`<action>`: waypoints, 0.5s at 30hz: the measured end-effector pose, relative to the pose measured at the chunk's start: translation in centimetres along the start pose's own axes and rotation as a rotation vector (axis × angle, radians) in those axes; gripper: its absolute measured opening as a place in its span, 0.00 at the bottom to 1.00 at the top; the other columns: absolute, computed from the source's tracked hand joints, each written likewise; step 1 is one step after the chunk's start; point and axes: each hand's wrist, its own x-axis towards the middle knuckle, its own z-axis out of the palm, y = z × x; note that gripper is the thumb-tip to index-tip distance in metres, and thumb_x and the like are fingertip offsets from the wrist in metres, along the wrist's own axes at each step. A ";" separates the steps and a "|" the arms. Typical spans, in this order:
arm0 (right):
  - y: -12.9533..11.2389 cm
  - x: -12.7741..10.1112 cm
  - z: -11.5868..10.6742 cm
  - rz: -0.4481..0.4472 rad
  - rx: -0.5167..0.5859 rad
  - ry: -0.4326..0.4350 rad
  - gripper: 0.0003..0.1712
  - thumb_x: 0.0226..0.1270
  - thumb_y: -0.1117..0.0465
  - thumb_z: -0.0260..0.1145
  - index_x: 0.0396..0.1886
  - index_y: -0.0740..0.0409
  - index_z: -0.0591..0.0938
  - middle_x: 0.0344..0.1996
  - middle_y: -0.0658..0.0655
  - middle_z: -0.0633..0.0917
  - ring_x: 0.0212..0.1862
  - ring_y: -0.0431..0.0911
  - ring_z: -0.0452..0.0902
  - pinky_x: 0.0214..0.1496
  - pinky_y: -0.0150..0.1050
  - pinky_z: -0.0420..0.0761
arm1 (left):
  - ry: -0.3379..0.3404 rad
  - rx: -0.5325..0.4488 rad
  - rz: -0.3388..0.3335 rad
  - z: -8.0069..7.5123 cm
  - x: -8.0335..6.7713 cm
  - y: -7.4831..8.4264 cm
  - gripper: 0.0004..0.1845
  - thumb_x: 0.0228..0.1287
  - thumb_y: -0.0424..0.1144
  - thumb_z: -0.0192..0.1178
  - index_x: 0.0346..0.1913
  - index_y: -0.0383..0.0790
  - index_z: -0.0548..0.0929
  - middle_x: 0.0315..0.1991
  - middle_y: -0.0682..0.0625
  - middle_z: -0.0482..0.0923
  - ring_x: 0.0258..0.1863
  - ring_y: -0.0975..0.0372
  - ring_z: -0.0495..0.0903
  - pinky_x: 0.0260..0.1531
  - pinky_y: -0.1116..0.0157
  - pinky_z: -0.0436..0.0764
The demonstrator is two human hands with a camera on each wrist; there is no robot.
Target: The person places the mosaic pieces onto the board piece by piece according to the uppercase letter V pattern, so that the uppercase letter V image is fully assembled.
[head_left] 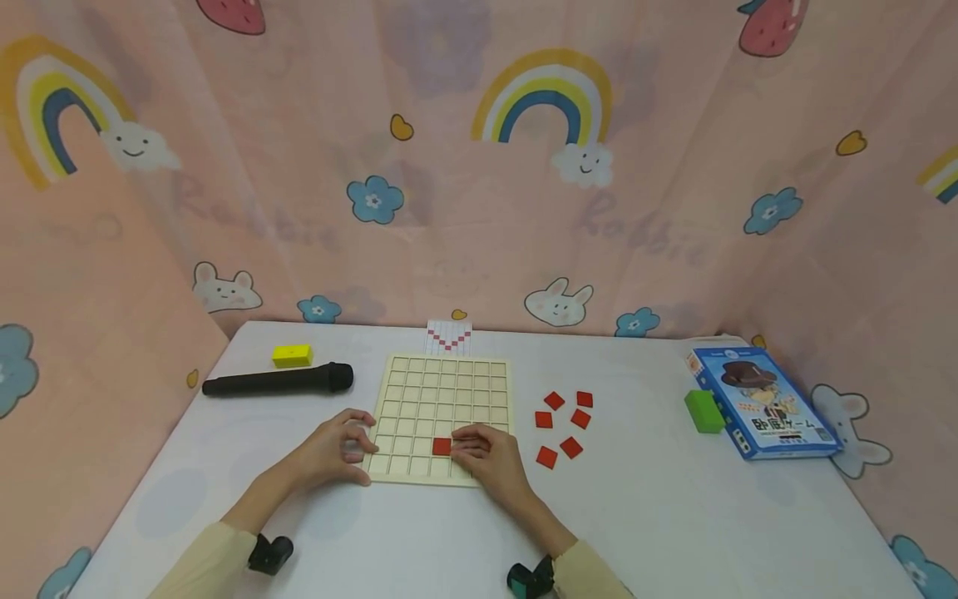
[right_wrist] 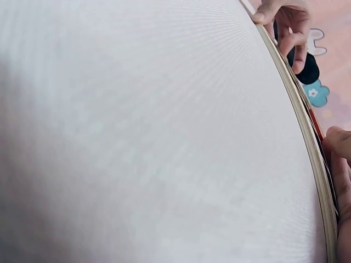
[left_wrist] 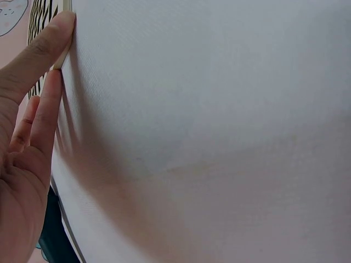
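Note:
A pale wooden grid board [head_left: 441,391] lies in the middle of the white table [head_left: 674,516]. One red square tile [head_left: 441,446] sits flat in a cell of its second row from the front. My right hand [head_left: 458,443] rests on the board, and its fingertips touch the tile's right edge. My left hand [head_left: 364,449] clasps the board's front left corner between thumb and curled fingers. In the left wrist view my thumb [left_wrist: 46,44] presses the board's thin edge [left_wrist: 66,4]. The right wrist view shows the board's rim [right_wrist: 307,131] edge-on beside my right fingers [right_wrist: 341,164].
Several loose red tiles [head_left: 561,424] lie right of the board. Further right are a green block [head_left: 703,410] and a blue game box [head_left: 763,399]. A black cylinder [head_left: 277,380] and a yellow block [head_left: 292,355] lie at the left. A pattern card [head_left: 449,337] stands behind the board.

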 end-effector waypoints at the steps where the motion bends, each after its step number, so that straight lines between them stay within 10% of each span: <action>1: 0.0 0.0 0.0 -0.002 0.003 -0.001 0.15 0.55 0.76 0.69 0.44 0.76 0.80 0.41 0.70 0.83 0.42 0.59 0.83 0.44 0.31 0.82 | -0.001 -0.004 0.000 0.0 0.0 0.0 0.18 0.34 0.29 0.79 0.31 0.37 0.81 0.59 0.44 0.66 0.48 0.54 0.76 0.44 0.68 0.82; 15: 0.0 0.2 -0.4 0.028 0.039 -0.020 0.15 0.56 0.76 0.68 0.45 0.75 0.80 0.42 0.70 0.83 0.44 0.60 0.82 0.45 0.31 0.82 | -0.012 -0.001 0.025 0.0 -0.2 0.1 0.17 0.36 0.28 0.78 0.31 0.35 0.81 0.59 0.42 0.66 0.45 0.55 0.78 0.44 0.67 0.82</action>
